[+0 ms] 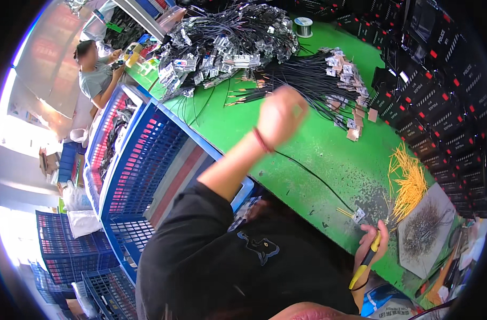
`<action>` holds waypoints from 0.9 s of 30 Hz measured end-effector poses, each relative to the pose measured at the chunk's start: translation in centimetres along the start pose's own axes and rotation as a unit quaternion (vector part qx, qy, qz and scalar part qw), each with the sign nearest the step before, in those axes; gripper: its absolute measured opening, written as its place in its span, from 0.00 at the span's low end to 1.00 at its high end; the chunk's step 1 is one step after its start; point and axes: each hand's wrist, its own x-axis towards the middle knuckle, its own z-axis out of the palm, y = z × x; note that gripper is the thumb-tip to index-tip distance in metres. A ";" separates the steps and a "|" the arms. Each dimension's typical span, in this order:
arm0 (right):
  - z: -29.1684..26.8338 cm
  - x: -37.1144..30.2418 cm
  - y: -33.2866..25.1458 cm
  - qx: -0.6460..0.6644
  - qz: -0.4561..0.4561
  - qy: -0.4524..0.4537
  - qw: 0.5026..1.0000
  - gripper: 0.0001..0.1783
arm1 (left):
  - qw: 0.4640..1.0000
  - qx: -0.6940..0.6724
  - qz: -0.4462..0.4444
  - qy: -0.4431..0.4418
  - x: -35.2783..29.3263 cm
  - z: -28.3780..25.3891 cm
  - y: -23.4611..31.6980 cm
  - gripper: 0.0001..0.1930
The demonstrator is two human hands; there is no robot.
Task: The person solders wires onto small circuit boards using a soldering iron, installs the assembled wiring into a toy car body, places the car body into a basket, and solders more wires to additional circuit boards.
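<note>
My left hand [283,114], wearing a red wrist band, is raised over the green table. Motion smears its fingers, so I cannot tell whether they grip anything. From below that wrist a black cable [312,175] runs down to a small silvery piece [358,215] with thin yellow strands beside it. Close to that piece, my right hand [370,246] is closed around a hand tool with a yellow-and-black handle [365,262]. The tool's working end is too small to make out. Beyond my left hand lies a bundle of black cables [307,80] with tagged ends.
A large heap of silvery-ended cables [222,48] and a wire spool [303,28] sit at the back. Thin yellow sticks [408,184] and a grey board [427,232] lie at right, beside stacked black boxes [440,106]. Blue crates [142,165] stand left; another person [97,74] sits beyond.
</note>
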 end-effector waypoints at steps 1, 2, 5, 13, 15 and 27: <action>0.0 0.0 0.1 -0.003 0.002 -0.004 1.000 0.17 | 0.996 0.088 0.001 -0.004 1.4 -1.3 -3.7 0.06; 0.0 0.1 0.1 -0.006 0.002 -0.007 1.000 0.17 | 0.987 0.161 -0.023 -0.016 2.6 -2.6 -7.1 0.07; 0.0 0.5 0.1 -0.032 -0.031 -0.034 0.998 0.16 | 0.897 0.440 0.036 -0.025 5.1 -4.9 -13.7 0.09; -0.2 0.3 -0.1 -0.031 -0.043 -0.023 0.998 0.15 | 0.967 0.205 -0.068 -0.137 4.9 -10.1 -6.4 0.15; -0.2 0.3 -0.4 0.015 0.010 -0.024 1.000 0.15 | 0.985 0.096 0.035 -0.136 4.9 -12.0 -1.4 0.12; -7.7 5.5 -12.8 0.078 -0.134 0.008 0.988 0.08 | 0.895 -0.036 0.402 -0.191 10.0 -11.9 16.8 0.08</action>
